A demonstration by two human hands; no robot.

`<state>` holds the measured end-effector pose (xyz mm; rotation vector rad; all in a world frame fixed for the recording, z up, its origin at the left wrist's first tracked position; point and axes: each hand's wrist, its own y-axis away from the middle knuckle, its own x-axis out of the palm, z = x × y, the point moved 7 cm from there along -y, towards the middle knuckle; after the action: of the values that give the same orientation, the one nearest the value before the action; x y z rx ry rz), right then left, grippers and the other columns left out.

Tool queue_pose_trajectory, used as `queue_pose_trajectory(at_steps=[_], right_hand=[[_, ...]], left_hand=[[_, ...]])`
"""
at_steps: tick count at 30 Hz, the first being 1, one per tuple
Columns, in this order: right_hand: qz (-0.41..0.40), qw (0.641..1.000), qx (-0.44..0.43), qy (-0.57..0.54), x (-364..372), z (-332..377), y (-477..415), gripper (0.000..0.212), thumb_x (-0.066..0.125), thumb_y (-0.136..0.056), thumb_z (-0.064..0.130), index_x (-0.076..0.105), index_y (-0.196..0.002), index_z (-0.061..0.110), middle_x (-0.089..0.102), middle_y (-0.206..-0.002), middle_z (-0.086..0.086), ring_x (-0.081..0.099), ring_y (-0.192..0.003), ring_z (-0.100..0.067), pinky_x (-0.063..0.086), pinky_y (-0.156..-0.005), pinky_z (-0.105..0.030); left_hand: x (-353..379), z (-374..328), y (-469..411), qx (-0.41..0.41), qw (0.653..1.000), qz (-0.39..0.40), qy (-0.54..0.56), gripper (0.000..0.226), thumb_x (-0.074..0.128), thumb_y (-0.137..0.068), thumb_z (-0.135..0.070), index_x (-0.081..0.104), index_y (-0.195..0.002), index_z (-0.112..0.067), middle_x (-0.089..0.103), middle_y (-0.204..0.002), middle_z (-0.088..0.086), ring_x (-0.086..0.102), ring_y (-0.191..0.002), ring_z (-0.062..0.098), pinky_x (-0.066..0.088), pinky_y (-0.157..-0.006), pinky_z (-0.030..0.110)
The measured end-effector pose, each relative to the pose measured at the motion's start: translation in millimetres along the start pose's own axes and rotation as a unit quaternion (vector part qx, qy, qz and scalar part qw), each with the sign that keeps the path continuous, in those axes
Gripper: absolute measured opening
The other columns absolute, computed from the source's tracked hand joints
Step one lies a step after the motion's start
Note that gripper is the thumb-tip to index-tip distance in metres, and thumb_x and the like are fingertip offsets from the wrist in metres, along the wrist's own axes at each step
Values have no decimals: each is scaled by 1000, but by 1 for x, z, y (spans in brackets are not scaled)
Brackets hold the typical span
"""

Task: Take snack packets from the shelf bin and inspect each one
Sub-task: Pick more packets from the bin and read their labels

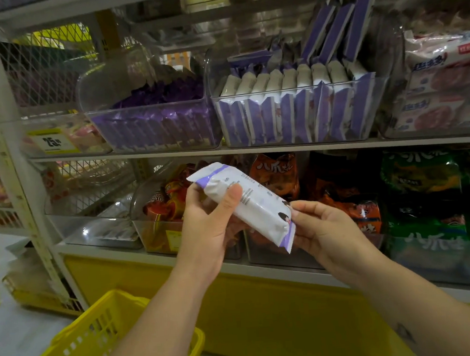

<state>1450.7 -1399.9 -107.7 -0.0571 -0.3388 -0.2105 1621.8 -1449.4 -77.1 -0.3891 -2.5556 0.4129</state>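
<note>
The left hand [204, 230] grips a white-and-purple snack packet [247, 204] from below, thumb pressed on its face; the right hand [323, 227] pinches the packet's lower end between thumb and fingertips; the packet sits tilted between both hands, in front of the shelf; above the hands, a clear shelf bin [373, 107] holds matching packets upright; below the left forearm stands a yellow basket [99, 326].

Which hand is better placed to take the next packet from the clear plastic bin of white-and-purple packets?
Probably the right hand: it only pinches the lower end of the white-and-purple snack packet, below the clear plastic bin. The left hand grips its body.
</note>
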Motion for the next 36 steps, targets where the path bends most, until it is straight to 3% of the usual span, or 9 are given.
queue_pose_trajectory(at_steps=[5, 8, 12, 16, 21, 27, 30, 32, 36], right_hand=[[12, 1000, -3, 10, 6, -8, 0, 17, 58, -92, 4, 61, -108, 7, 77, -84, -6, 74, -74, -15, 57, -59, -22], [2, 996, -73, 60, 2, 4, -1, 25, 63, -89, 8, 62, -108, 23, 76, -89, -3, 73, -91, -19, 59, -78, -34], [87, 992, -86, 40, 17, 8, 5, 40, 70, -74, 24, 64, -113, 24, 75, -99, -4, 71, -98, -19, 59, -77, -31], [173, 983, -65, 9, 36, 5, 12, 37, 61, -81, 37, 71, -111, 20, 71, -114, -8, 69, -102, -25, 59, -77, -35], [189, 979, -67, 25, 38, 2, 13, 35, 56, -86, 36, 66, -118, 26, 71, -116, -8, 68, -105, -26, 58, -81, -36], [181, 976, -93, 77, 35, 5, 12, 33, 58, -86, 46, 68, -116, 35, 70, -118, -4, 66, -109, -24, 57, -86, -35], [184, 970, -105, 116, 35, 7, 15, 40, 56, -86, 54, 66, -120, 36, 70, -118, 1, 67, -109, -18, 56, -85, -28], [181, 964, -122, 152, 36, 7, 16, 34, 54, -87, 52, 66, -117, 41, 70, -117, 7, 66, -108, -13, 55, -85, -23], [189, 948, -149, 209, 39, 8, 19, 26, 52, -86, 47, 67, -107, 54, 70, -115, 15, 64, -110, -5, 53, -89, -20]], left_hand=[[-6, 1, 1, 0, 999, -39, -36, 69, 80, -61, -40, 52, -120, -19, 75, -100, -4, 72, -93, 15, 57, -65, 26], [-17, 9, 0, -31, 995, -60, -69, 46, 68, -86, -25, 50, -129, -22, 74, -105, -4, 72, -95, 13, 58, -63, 27], [-20, 19, 0, -88, 994, -51, -52, 30, 51, -99, -14, 55, -126, -25, 73, -109, 3, 72, -94, 15, 58, -61, 29], [-12, 22, 0, -97, 994, -26, -29, 28, 47, -100, -14, 55, -126, -25, 75, -103, 1, 73, -90, 14, 58, -61, 28], [-9, 21, 3, -54, 986, -22, -156, 51, 56, -97, -20, 36, -142, -32, 73, -108, -8, 71, -96, 8, 59, -65, 26], [2, 30, 6, -89, 982, 18, -164, 58, 66, -90, -17, 42, -138, -39, 72, -106, -11, 69, -102, 12, 59, -78, 33], [2, 33, 6, -113, 982, 10, -151, 103, 71, -77, -16, 5, -154, -34, 65, -118, -5, 68, -105, 13, 58, -87, 38], [3, 36, 6, -128, 981, 7, -142, 116, 71, -72, -15, -11, -153, -34, 57, -127, -7, 65, -111, 16, 56, -91, 40], [0, 39, 7, -148, 981, -16, -126, 115, 74, -74, -3, -2, -153, -40, 52, -137, 6, 62, -116, 24, 55, -92, 47]])
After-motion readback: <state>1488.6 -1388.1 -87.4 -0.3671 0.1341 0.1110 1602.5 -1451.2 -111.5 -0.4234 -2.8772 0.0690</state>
